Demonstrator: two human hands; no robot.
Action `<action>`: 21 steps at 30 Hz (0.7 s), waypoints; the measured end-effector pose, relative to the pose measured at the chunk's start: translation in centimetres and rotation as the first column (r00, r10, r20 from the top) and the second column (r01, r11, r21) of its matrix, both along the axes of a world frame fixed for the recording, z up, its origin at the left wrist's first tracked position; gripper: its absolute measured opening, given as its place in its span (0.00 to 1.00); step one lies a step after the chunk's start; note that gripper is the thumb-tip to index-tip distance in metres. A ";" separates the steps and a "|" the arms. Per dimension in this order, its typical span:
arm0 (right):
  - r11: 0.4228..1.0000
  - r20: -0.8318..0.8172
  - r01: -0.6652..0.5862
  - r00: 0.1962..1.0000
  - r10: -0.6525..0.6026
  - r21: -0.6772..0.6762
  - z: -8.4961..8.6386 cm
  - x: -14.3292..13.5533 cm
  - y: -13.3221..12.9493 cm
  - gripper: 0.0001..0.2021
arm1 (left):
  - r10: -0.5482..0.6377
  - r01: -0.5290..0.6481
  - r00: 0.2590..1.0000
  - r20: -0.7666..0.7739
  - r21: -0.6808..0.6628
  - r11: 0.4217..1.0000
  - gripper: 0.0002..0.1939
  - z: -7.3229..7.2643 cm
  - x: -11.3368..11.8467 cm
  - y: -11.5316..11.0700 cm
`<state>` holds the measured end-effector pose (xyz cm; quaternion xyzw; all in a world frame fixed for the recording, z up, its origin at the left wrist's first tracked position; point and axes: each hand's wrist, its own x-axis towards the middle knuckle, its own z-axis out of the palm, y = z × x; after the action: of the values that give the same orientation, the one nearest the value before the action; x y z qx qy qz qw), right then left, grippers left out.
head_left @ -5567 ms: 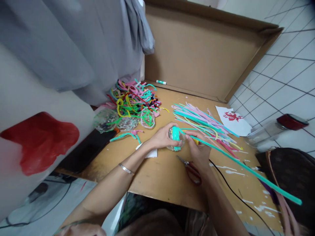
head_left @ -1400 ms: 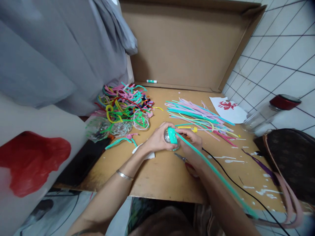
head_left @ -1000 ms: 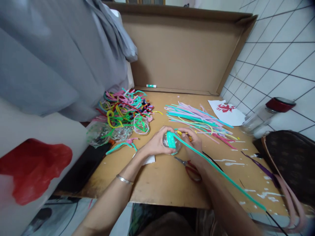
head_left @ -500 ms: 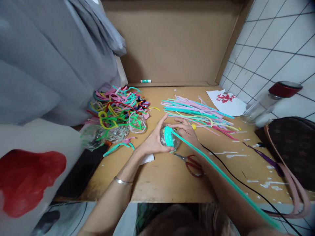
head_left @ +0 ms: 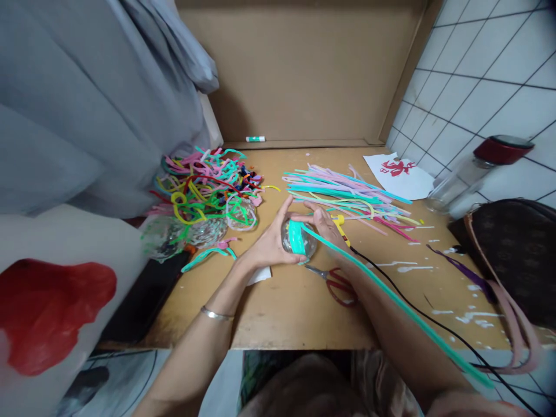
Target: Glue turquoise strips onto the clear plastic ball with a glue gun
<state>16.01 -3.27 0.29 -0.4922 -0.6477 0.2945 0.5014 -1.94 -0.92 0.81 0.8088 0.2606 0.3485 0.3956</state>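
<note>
My left hand [head_left: 270,238] is curved around a clear round container [head_left: 310,245], thumb on the near side and fingers on the far side. Turquoise pipe cleaner [head_left: 297,236] lies in a band of side-by-side rows across the container. Its long loose end [head_left: 382,289] stretches over my right forearm to the lower right. My right hand [head_left: 326,227] is closed against the container's right and far side; some of its fingertips are hidden. Just beyond it lies a yellow glue gun [head_left: 339,223] with a black cord. Red-handled scissors [head_left: 339,286] rest below the container.
Straight pipe cleaners [head_left: 343,192] lie behind my hands. A tangled colourful heap [head_left: 204,185] and a dark phone-like slab [head_left: 145,295] are at left. At right stand a glass bottle [head_left: 460,176] and brown bag [head_left: 512,260]; a paper with a red figure [head_left: 399,174] lies nearby.
My right hand's fingers have shifted on the far side of the container, and more of the yellow glue gun shows. The view has tilted slightly; my left hand keeps its hold.
</note>
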 end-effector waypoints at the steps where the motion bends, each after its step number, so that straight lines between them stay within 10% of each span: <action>1: 1.000 -0.019 0.003 1.000 -0.003 0.008 0.2 0.0 -0.2 0.31 | 0.007 -0.007 1.000 -0.004 -0.006 1.000 0.69 0.0 0.0 0.0; 21: 0.996 -0.094 0.075 0.993 -0.070 0.051 0.9 0.4 -1.1 0.20 | 0.053 -0.054 0.998 -0.022 -0.054 0.997 0.63 -0.1 -0.3 0.0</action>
<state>16.39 -4.40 1.17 -0.4875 -0.6134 0.2809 0.5542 -2.19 -0.89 0.72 0.7939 0.2956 0.3434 0.4054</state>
